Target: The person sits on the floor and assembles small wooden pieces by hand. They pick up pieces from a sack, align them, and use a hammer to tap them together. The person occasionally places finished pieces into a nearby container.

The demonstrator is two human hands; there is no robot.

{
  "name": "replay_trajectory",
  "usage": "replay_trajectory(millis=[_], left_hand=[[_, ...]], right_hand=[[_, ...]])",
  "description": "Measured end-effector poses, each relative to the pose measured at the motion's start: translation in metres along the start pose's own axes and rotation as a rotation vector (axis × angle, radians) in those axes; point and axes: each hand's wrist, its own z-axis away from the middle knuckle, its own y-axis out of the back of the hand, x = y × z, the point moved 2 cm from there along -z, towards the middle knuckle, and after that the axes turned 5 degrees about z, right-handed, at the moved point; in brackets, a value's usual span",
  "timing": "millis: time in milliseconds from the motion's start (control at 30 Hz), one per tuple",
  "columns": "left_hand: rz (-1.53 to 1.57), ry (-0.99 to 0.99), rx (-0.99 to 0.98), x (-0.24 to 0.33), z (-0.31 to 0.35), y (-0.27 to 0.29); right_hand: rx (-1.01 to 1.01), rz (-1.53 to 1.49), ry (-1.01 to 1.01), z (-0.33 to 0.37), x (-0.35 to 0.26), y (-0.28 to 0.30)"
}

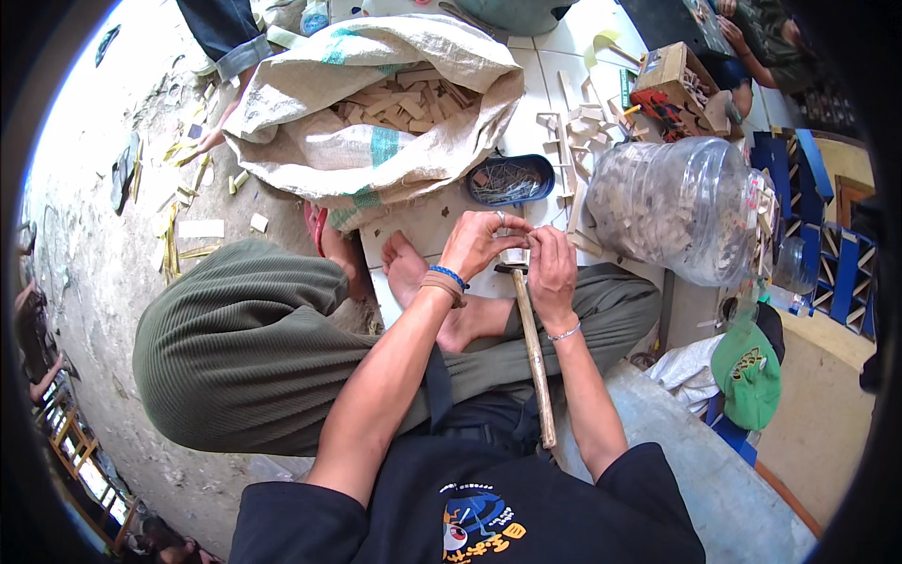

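Observation:
My left hand and my right hand meet in front of me, both with fingers pinched together. What sits between the fingertips is too small to make out. Just under them shows a small pale wooden piece. A hammer lies between my forearms, its dark head close below my fingers and its wooden handle running back over my crossed legs. Beyond my hands stands an oval blue container holding many nails.
A large white woven sack of wooden offcuts stands open at the far left. Right of the nails are loose wooden pieces and a big clear plastic jar on its side. A cardboard box, a green cap and other people are around.

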Motion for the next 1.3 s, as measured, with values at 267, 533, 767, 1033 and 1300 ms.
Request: replay_trajectory(millis=[267,533,767,1033,1300], left_hand=[[-0.037,-0.026,-0.009,0.003,0.002,-0.001],[0.023,0.002,-0.019,-0.006,0.002,-0.001],[-0.003,0.056,-0.051,-0.009,0.003,-0.002],[0.016,0.053,-0.036,-0.001,0.004,-0.001],[0.063,0.099,-0.063,-0.004,0.003,-0.002]], right_hand=[[-0.006,-0.031,-0.025,-0.004,-0.005,0.016],[0.029,-0.169,-0.294,0.005,0.004,0.022],[-0.13,-0.839,-0.76,0.017,0.024,-0.017],[-0.109,-0.779,-0.764,0.017,0.024,-0.016],[-0.129,-0.751,-0.776,0.016,0.021,-0.013]])
